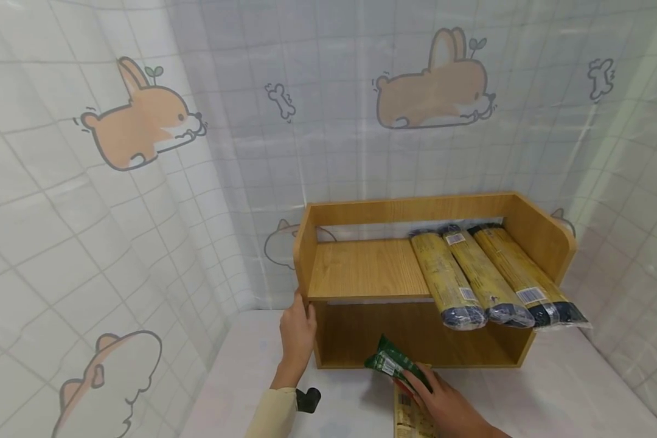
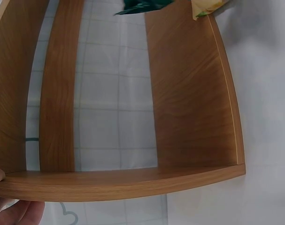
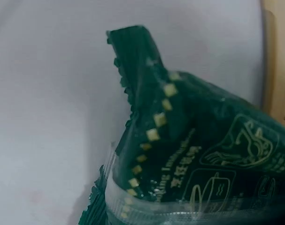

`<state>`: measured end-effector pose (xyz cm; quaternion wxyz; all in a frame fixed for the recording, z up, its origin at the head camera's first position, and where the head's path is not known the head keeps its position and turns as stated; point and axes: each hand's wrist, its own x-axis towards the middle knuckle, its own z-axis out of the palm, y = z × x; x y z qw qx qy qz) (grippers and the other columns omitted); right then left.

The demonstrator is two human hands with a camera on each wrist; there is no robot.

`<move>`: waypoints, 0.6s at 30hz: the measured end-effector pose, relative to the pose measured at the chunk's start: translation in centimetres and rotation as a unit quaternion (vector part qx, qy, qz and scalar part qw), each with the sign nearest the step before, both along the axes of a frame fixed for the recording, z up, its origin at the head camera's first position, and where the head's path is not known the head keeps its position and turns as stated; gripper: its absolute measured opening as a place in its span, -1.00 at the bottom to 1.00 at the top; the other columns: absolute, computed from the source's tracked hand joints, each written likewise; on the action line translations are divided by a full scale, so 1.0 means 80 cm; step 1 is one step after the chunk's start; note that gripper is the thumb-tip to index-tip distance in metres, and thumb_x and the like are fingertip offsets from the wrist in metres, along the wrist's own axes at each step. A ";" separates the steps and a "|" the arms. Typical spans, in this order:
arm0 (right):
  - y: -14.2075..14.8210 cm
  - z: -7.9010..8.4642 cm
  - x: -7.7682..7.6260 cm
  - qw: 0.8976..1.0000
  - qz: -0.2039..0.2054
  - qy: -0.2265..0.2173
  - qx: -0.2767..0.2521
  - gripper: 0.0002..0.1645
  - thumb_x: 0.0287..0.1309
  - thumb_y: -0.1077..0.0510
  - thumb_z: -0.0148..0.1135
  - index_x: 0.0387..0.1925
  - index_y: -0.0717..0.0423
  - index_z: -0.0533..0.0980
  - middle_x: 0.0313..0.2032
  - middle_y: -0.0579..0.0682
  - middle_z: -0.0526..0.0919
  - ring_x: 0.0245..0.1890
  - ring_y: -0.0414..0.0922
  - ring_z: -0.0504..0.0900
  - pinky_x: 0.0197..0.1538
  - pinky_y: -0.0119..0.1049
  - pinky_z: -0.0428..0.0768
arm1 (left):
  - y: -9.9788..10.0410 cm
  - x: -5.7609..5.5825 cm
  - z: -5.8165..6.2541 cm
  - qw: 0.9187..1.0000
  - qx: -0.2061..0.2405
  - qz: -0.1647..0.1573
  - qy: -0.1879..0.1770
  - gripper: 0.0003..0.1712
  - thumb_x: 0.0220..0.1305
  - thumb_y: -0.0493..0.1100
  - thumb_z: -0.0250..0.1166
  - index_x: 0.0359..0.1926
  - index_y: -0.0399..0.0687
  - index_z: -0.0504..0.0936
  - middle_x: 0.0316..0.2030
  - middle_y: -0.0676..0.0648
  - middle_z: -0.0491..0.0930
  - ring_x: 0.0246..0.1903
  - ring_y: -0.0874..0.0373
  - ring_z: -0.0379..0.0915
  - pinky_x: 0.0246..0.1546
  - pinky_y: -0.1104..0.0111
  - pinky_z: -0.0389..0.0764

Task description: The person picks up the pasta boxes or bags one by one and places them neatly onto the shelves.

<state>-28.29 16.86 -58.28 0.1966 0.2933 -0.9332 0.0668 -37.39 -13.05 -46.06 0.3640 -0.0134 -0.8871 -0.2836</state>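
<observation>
My left hand grips the left side panel of a small two-tier wooden shelf. In the left wrist view, the thumb and fingers lie on opposite faces of that panel. My right hand holds a green plastic food packet in front of the lower compartment. Its crimped end and printed cooking pictures fill much of the right wrist view, where a clear band crosses it. Below the packet and partly behind the right hand is a yellow printed packet, with a bit of red beside it.
Three long yellow packs with dark ends, the left one, lie side by side on the right of the upper tier, overhanging its front edge. The shelf stands on a white table. A patterned curtain hangs behind and at both sides.
</observation>
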 end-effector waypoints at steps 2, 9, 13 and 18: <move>-0.002 0.003 -0.002 1.000 0.000 0.018 -0.005 -0.08 -0.03 -0.11 0.25 0.33 -0.21 0.03 0.12 0.11 0.33 -0.28 -0.15 0.61 -0.52 -0.48 0.46 | 0.000 0.000 0.000 1.000 -0.001 0.001 -0.001 -0.64 0.11 -0.28 0.19 -0.04 -0.28 0.43 -0.51 -0.29 0.63 -0.57 -0.05 0.58 -0.62 0.23 0.48; -0.008 0.009 -0.004 0.996 0.017 0.089 -0.023 -0.07 -0.10 0.01 0.33 0.31 -0.15 0.10 0.10 0.10 0.36 -0.40 -0.22 0.61 -0.57 -0.53 0.43 | 0.001 0.002 -0.001 1.000 -0.001 0.000 -0.003 -0.64 0.11 -0.27 0.18 -0.03 -0.28 0.43 -0.50 -0.29 0.64 -0.57 -0.06 0.58 -0.60 0.22 0.48; -0.013 0.020 -0.002 0.994 0.014 0.100 -0.048 -0.06 -0.13 0.02 0.35 0.31 -0.16 0.11 0.13 0.09 0.36 -0.42 -0.25 0.61 -0.57 -0.56 0.41 | 0.001 0.002 -0.001 1.000 -0.006 0.001 0.003 -0.67 0.11 -0.27 0.18 -0.07 -0.29 0.44 -0.53 -0.29 0.62 -0.59 -0.07 0.56 -0.62 0.22 0.46; -0.019 0.037 -0.001 0.992 0.022 0.106 -0.069 -0.08 -0.12 0.02 0.33 0.30 -0.15 0.12 0.14 0.07 0.37 -0.36 -0.25 0.60 -0.55 -0.57 0.40 | -0.001 0.002 0.000 1.000 -0.008 0.003 0.009 -0.67 0.11 -0.27 0.18 -0.08 -0.30 0.44 -0.55 -0.30 0.61 -0.60 -0.08 0.55 -0.63 0.22 0.45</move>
